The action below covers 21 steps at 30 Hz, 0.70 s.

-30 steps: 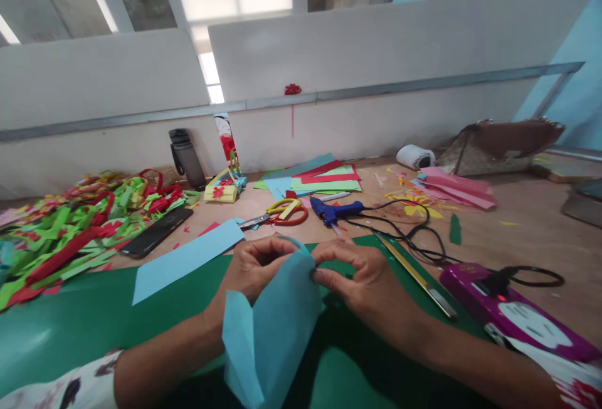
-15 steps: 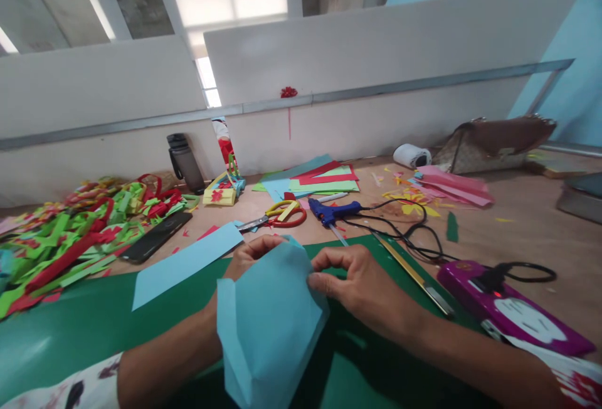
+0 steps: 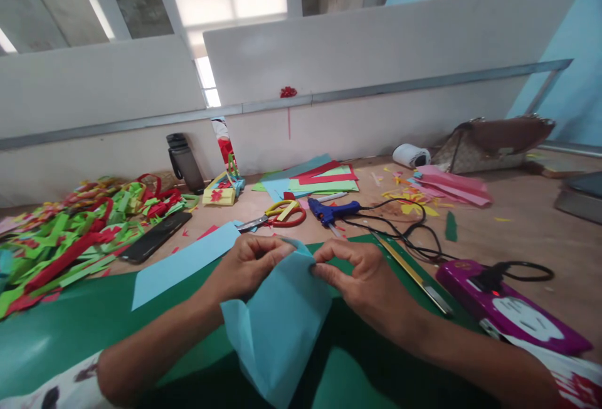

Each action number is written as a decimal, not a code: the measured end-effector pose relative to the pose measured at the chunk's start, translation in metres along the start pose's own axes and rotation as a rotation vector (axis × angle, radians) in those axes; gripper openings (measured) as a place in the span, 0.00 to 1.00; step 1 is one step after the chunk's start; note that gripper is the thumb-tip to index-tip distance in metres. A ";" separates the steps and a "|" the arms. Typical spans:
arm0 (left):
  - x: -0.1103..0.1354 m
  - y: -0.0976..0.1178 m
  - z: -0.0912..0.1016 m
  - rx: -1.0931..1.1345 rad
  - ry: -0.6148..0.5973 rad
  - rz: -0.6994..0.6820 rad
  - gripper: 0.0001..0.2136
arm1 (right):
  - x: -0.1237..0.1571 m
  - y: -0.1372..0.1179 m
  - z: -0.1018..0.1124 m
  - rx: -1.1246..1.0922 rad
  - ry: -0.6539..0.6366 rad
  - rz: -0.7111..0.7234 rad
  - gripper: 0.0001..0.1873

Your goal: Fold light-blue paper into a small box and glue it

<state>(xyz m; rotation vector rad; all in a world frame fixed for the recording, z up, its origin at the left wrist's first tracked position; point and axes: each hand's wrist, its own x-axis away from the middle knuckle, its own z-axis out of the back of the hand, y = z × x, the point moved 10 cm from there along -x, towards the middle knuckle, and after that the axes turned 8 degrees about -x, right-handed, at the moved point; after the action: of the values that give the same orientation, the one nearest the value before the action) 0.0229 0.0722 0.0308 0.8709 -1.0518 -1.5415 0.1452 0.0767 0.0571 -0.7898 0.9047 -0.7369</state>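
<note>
A folded light-blue paper piece [image 3: 286, 315] is held up above the green mat, tilted, with its far edge pinched from both sides. My left hand [image 3: 251, 265] grips its upper left edge between thumb and fingers. At the upper right corner, the thumb and forefinger of my right hand [image 3: 362, 283] are closed on the same paper. A flat light-blue paper strip [image 3: 183, 265] lies left of my left hand. Just beyond my hands are scissors [image 3: 282, 213] with red and yellow handles and a blue glue gun [image 3: 333, 210].
A green mat [image 3: 70, 334] covers the near table. Left are a phone [image 3: 157, 238], a heap of coloured paper strips [image 3: 94, 233] and a bottle [image 3: 185, 164]. Right are a cutter knife [image 3: 418, 277], black cables and a purple power strip [image 3: 512, 308]. Paper sheets [image 3: 310, 177] lie behind.
My left hand has come round from behind the paper to pinch its upper left edge in plain view. The paper has tilted and shifted slightly right. My right hand keeps its pinch.
</note>
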 end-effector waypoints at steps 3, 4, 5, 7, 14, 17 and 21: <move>0.005 0.015 0.000 0.033 -0.100 -0.011 0.22 | 0.001 -0.011 0.000 0.090 -0.015 0.124 0.06; 0.007 0.019 0.000 0.006 -0.125 -0.021 0.21 | 0.002 -0.014 -0.001 0.126 -0.028 0.165 0.06; 0.008 0.021 0.000 -0.036 -0.142 -0.020 0.18 | 0.003 -0.017 -0.003 0.161 -0.039 0.205 0.06; 0.009 0.020 0.000 -0.088 -0.141 0.008 0.14 | 0.005 -0.020 -0.005 0.220 -0.051 0.268 0.06; 0.008 -0.002 -0.003 0.145 -0.049 0.172 0.10 | 0.010 -0.022 -0.011 0.294 -0.051 0.389 0.06; 0.007 -0.001 -0.001 0.183 -0.012 0.135 0.08 | 0.010 -0.018 -0.011 0.291 -0.052 0.346 0.05; 0.007 0.005 0.000 0.097 -0.026 0.052 0.08 | 0.008 -0.017 -0.009 0.256 -0.054 0.287 0.05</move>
<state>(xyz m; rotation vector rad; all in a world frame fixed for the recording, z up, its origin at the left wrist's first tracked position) 0.0238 0.0650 0.0357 0.8848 -1.1680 -1.4716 0.1370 0.0590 0.0647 -0.4399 0.8343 -0.5610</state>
